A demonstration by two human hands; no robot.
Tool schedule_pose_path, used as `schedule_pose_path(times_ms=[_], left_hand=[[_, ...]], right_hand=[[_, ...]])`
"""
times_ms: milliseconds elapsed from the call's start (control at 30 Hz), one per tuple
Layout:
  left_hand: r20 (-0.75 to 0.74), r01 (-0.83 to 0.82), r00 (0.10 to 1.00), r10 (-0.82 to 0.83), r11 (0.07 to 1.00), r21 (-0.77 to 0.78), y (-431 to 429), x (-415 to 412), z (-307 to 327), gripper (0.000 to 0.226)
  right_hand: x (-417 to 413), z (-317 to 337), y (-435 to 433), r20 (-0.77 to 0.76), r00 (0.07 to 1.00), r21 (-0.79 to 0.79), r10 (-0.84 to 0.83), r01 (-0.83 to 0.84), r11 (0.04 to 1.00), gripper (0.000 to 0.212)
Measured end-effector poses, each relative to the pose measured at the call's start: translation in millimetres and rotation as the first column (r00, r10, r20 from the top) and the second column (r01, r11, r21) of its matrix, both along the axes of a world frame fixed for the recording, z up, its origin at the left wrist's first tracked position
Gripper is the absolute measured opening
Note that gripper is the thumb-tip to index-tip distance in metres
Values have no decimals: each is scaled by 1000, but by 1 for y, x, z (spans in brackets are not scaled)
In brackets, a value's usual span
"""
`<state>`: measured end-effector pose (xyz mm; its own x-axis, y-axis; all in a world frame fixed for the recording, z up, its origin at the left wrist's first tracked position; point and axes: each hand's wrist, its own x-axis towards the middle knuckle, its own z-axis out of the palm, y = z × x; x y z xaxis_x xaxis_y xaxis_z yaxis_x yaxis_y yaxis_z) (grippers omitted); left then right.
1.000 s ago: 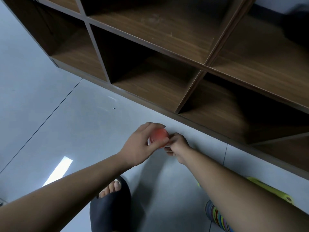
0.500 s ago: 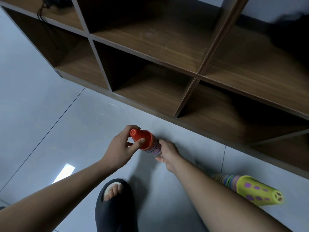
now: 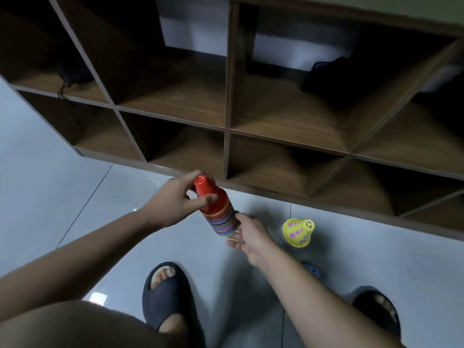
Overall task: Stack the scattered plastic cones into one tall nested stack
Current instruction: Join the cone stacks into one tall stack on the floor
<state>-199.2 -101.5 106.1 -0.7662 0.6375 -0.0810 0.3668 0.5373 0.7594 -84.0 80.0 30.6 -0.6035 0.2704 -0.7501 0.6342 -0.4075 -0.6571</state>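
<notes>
The left hand [image 3: 173, 200] curls its fingers round the leaning red-topped multicoloured plastic cone stack [image 3: 221, 218]. The right hand [image 3: 251, 237] pinches its base, nearer the yellow purple-dotted cone stack [image 3: 297, 233].

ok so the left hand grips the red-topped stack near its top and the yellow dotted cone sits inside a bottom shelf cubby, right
Not quite. The left hand does grip the red-topped stack near its top, but the yellow dotted cone is out on the floor in front of the shelf, not inside a cubby. The head view shows it.
</notes>
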Motion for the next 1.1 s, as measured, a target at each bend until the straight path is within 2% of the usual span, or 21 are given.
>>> schedule_pose_path(times_ms=[133,233,300,467,600,700,800,967,1100], left_hand=[[61,130,990,-127,990,-53,16,10,56,42],[170,219,966,-195,967,-133,27,16,93,55],[195,292,948,-251,932,-216,37,24,115,65],[195,437,899,-391,803,-404,86,58,150,69],[89,443,891,-445,812,-379,140,99,140,62],[-30,445,873,-486,821,-358,172,132,121,80],[-106,432,864,-491,834,-343,188,159,95,81],[-112,426,866,-488,836,-346,196,178,63,57],[-103,418,862,-497,810,-411,205,186,36,52]], right_hand=[[39,38,17,-81,997,-16,-4,3,1000,19],[64,59,29,-123,992,-10,-13,12,1000,22],[79,69,36,-136,990,-3,-19,19,1000,21],[118,74,63,-148,989,27,-7,11,1000,21],[149,69,94,-103,991,148,-90,105,983,28],[170,64,118,-49,992,257,-118,127,958,35],[182,53,133,6,991,317,-132,124,940,44],[192,22,144,61,986,336,-152,123,934,37],[195,-19,155,82,986,326,-146,112,939,40]])
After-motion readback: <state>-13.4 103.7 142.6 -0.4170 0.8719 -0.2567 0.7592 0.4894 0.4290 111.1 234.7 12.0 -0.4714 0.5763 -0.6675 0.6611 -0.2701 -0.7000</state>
